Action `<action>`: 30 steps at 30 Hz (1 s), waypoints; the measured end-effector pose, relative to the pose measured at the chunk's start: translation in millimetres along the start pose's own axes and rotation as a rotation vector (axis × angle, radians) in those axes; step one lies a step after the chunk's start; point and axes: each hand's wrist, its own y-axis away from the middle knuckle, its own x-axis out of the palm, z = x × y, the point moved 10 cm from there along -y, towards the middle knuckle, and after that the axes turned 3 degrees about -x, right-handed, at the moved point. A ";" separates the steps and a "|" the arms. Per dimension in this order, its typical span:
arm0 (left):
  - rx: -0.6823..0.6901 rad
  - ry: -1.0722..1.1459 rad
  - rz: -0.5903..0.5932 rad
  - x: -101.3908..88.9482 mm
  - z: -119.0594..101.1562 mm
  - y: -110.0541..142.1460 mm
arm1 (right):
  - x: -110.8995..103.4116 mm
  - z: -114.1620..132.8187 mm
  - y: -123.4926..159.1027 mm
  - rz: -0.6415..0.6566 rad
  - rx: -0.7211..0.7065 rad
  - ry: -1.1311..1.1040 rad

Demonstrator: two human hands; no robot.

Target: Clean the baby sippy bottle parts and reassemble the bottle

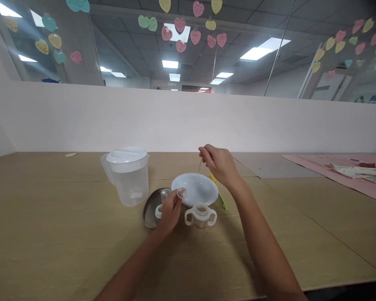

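Observation:
My left hand (171, 213) pinches a small clear round bottle part (181, 192) at the near left rim of a white bowl (196, 190). Above the bowl's far right side, my right hand (217, 162) is closed on a thin, tube-like strand (200, 166) that hangs down toward the bowl. A clear baby bottle (200, 216) with two white handles stands upright and uncapped in front of the bowl. Beside my left hand, a metal tray (148, 211) holds a white ring (158, 211) and a clear cap (165, 194). My left fingers partly cover the tray.
A lidded clear plastic pitcher (131, 179) stands at the left behind the tray. A brush with a green handle (222, 201) lies right of the bowl. Far right, a pink mat (313, 164) carries cloth items. A white wall (163, 121) closes off the table's back.

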 end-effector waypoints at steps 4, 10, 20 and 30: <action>0.027 -0.028 0.014 2.0 -0.7 1.1 | 5.7 50.8 11.8 0.067 -0.105 -0.131; 0.007 0.056 0.057 6.7 1.4 3.2 | 24.7 63.7 22.9 0.174 -0.149 -0.183; -0.079 0.234 0.116 8.8 1.1 3.7 | 29.3 57.0 25.0 0.238 -0.113 -0.216; -0.069 0.266 0.076 7.8 8.7 3.9 | 33.4 55.7 27.6 0.322 -0.068 -0.281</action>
